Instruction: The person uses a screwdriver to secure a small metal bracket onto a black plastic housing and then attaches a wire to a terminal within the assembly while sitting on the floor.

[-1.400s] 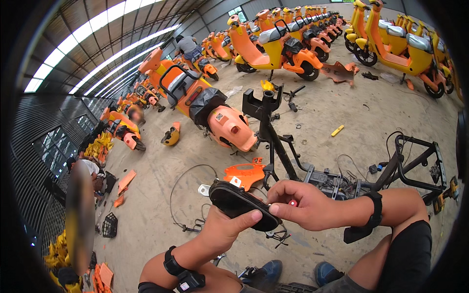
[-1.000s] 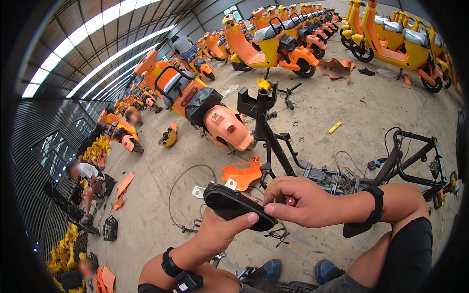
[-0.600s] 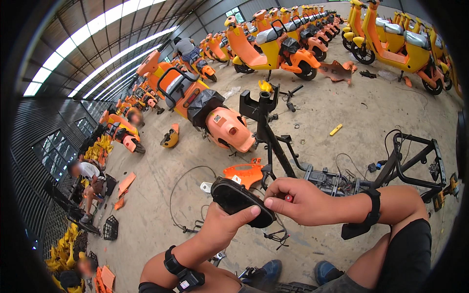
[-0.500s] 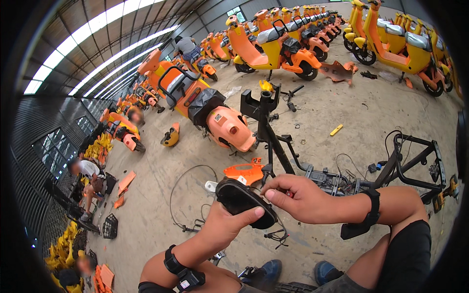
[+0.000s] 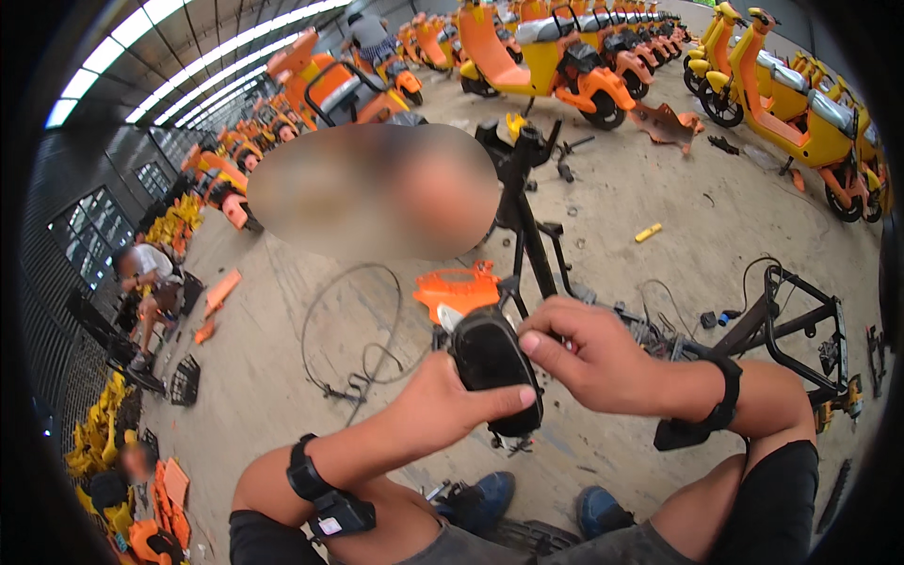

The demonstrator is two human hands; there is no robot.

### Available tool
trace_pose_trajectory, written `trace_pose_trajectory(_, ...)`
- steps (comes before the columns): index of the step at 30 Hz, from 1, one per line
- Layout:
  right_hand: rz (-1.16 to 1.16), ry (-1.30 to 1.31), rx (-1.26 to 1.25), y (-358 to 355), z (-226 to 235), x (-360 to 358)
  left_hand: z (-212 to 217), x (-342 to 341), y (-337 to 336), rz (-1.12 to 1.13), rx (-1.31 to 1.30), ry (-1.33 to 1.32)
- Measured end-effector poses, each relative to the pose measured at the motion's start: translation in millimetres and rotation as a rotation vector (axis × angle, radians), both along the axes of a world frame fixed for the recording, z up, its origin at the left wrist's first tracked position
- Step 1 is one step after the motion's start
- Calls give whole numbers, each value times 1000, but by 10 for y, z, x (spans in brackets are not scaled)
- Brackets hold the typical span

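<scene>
A black, rounded oblong casing [image 5: 492,350] with a glossy dark face is gripped in my left hand [image 5: 428,400], whose thumb lies across its lower part. It looks like a scooter lamp or display unit, but its exact kind is unclear. My right hand [image 5: 593,363] is closed in a pinch against the casing's right edge. A bit of red shows among its fingers; what it holds is mostly hidden. Just beyond the casing lies an orange plastic panel [image 5: 459,290] on the floor. A bare black scooter frame tube [image 5: 532,231] rises behind my right hand.
Another black frame [image 5: 800,353] lies at the right, near a power drill [image 5: 854,399]. Cables [image 5: 306,325] loop over the floor at left. A yellow tool [image 5: 648,232] lies farther off. Orange-yellow scooters [image 5: 565,61] stand in rows behind. A seated person [image 5: 151,282] is at left.
My left hand has turned the casing more upright and shifted it slightly right. My right hand has moved with it, still pinching at the edge. The view has tilted a little downward.
</scene>
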State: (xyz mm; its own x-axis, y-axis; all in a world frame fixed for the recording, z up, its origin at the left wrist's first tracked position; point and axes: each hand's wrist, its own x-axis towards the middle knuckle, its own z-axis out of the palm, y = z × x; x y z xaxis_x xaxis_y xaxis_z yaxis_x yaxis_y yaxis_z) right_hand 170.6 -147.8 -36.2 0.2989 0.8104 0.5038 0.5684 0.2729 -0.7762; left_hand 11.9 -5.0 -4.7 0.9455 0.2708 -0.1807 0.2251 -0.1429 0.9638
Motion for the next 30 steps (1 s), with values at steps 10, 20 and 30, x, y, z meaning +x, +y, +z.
trace_pose_trajectory(10, 60, 57, -648, 253, -1257, 560, 179, 9, 94, 120, 7, -41)
trace_pose_trajectory(20, 210, -342, -1009, -416, -3643, 789, 123, 61, 197, 124, -45, 101)
trace_pose_trajectory(30, 30, -331, -1285, -435, -4420, 536, 128, 109, 357, 79, -90, 208)
